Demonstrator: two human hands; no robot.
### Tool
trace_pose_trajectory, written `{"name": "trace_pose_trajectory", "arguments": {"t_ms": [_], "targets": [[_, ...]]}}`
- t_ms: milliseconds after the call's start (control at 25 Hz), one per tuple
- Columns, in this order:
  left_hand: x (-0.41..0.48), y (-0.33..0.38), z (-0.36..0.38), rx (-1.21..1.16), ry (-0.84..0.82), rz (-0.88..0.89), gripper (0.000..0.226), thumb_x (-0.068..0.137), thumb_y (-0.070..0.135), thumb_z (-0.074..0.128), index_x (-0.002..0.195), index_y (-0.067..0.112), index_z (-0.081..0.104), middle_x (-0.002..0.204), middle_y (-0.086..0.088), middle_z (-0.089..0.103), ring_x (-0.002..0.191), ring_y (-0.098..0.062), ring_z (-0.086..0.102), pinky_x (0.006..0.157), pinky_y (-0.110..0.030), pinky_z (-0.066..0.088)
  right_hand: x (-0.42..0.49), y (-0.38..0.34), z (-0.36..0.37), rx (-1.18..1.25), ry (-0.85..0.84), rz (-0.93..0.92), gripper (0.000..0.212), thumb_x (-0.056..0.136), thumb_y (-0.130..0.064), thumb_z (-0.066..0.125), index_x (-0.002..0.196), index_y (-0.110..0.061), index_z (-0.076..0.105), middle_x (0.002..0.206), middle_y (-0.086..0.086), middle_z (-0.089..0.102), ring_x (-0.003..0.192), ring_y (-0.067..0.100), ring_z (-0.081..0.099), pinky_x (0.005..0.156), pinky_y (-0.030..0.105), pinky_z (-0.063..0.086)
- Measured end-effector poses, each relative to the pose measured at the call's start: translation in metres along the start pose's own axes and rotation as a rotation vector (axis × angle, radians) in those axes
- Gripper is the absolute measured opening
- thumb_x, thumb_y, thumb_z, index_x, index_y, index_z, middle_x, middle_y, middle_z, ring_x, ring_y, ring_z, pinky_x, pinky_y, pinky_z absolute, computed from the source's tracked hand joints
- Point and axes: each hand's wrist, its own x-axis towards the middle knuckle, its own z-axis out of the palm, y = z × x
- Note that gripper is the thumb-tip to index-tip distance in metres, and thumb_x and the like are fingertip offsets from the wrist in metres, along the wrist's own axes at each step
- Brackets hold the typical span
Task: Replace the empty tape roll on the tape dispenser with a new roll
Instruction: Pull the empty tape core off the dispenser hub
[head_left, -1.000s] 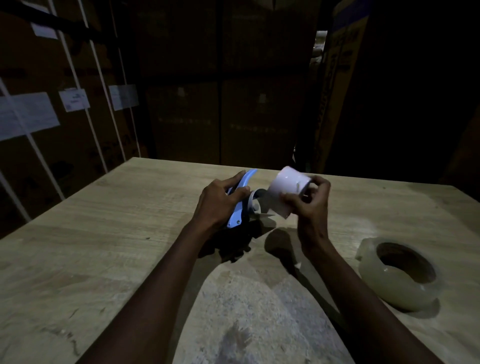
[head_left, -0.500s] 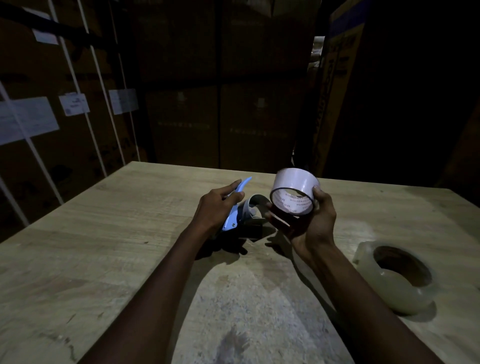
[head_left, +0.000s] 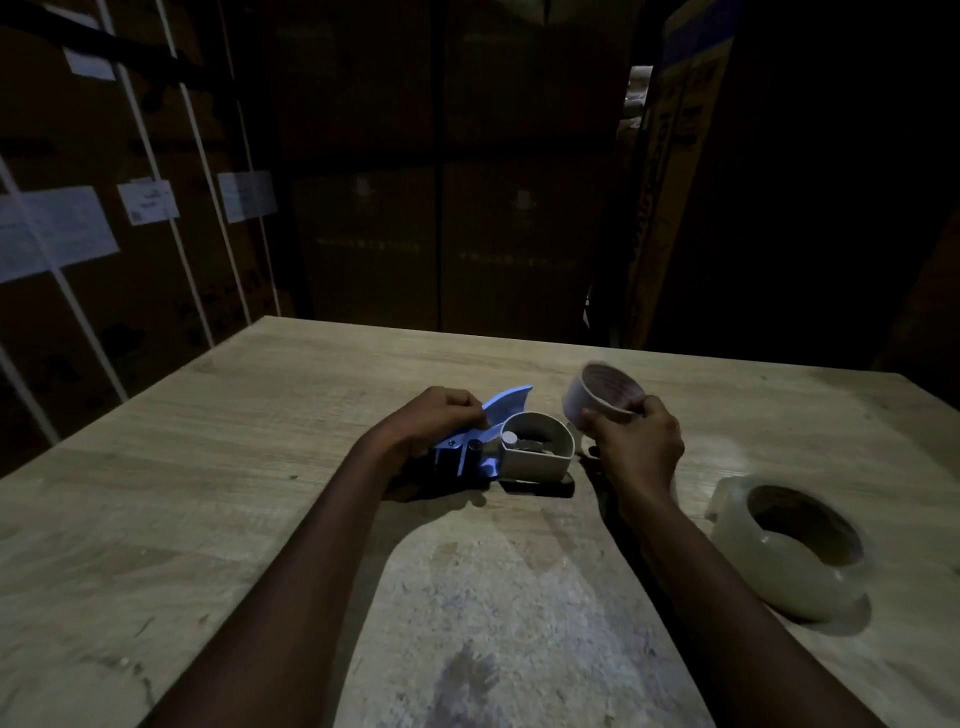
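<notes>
Dim light; detail limited. The left hand is clenching the blue handle end of the tape dispenser, pinning it flat on the wooden surface. The dispenser's roll housing is lying open, and no roll is sitting on its hub.

The right hand is pinching the empty core by its near rim, just right of the dispenser and lifted clear of it, slightly blurred. Judging: a thin cardboard ring, very light, stiff enough at the edge but easy to crush, so a light rim pinch is sufficing.

The new roll is lying flat on the surface, well to the right of the dispenser, untouched. Judging: noticeably heavier than the core, firm, with a smooth translucent outer face that may be slick or tacky. The best hold is looking like fingers through the centre hole with the thumb on the outer wall, or a grip across the flat faces. The loose tape end cannot be made out.
</notes>
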Motion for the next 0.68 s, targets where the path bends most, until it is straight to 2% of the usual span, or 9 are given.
{"name": "trace_pose_trajectory", "arguments": {"t_ms": [120,240,320,440,520,600,680], "targets": [[-0.003,0.005,-0.001,0.077,0.043,0.051,0.016,0.088,0.015,0.059,0.081,0.013,0.074,0.081,0.003,0.065,0.076,-0.012,0.056,0.065,-0.026,0.041,0.007,0.009,0.002,-0.028,0.025,0.047,0.026,0.062,-0.017,0.075,0.086,-0.023,0.065,0.101,0.013,0.065,0.081,0.027,0.065,0.071,0.043,0.06],[-0.002,0.007,0.002,0.192,0.132,0.114,0.019,0.087,0.017,0.064,0.101,0.011,0.075,0.099,-0.005,0.073,0.082,-0.011,0.061,0.069,-0.023,0.048,0.007,0.01,0.004,0.089,-0.009,0.074,0.026,0.07,-0.005,0.068,0.08,-0.028,0.063,0.103,0.017,0.064,0.071,0.026,0.07,0.057,0.04,0.061],[-0.002,0.008,0.004,0.255,0.172,0.145,0.021,0.086,0.018,0.066,0.104,0.012,0.075,0.105,-0.007,0.074,0.089,-0.013,0.063,0.078,-0.028,0.051,0.006,0.008,0.004,0.135,-0.045,0.082,0.03,0.075,-0.001,0.064,0.079,-0.031,0.06,0.101,0.018,0.066,0.068,0.025,0.071,0.058,0.041,0.061],[-0.001,0.008,0.007,0.284,0.195,0.159,0.02,0.084,0.02,0.068,0.102,0.015,0.076,0.104,-0.008,0.076,0.094,-0.016,0.066,0.087,-0.038,0.056,0.004,0.004,0.005,0.146,-0.054,0.08,0.03,0.076,-0.004,0.062,0.093,-0.028,0.064,0.104,0.018,0.066,0.069,0.025,0.071,0.059,0.04,0.061],[0.001,0.007,0.011,0.307,0.197,0.156,0.019,0.083,0.022,0.069,0.1,0.019,0.077,0.102,-0.006,0.076,0.095,-0.018,0.067,0.087,-0.046,0.056,0.001,0.0,0.005,0.147,-0.067,0.077,0.028,0.078,-0.01,0.06,0.1,-0.025,0.064,0.098,0.017,0.069,0.068,0.025,0.071,0.06,0.041,0.061],[0.002,0.006,0.015,0.331,0.201,0.159,0.019,0.083,0.023,0.069,0.099,0.02,0.077,0.103,-0.006,0.076,0.096,-0.02,0.066,0.087,-0.048,0.056,-0.002,-0.004,0.004,0.18,-0.105,0.09,0.026,0.083,-0.015,0.057,0.108,-0.019,0.063,0.09,0.015,0.072,0.07,0.025,0.072,0.066,0.043,0.061],[0.002,0.006,0.019,0.34,0.212,0.164,0.02,0.083,0.023,0.068,0.101,0.021,0.076,0.104,-0.006,0.075,0.096,-0.02,0.067,0.086,-0.048,0.057,-0.005,-0.009,0.002,0.189,-0.144,0.089,0.033,0.088,-0.02,0.055,0.121,-0.017,0.056,0.096,0.013,0.07,0.076,0.025,0.071,0.07,0.043,0.06]]}}
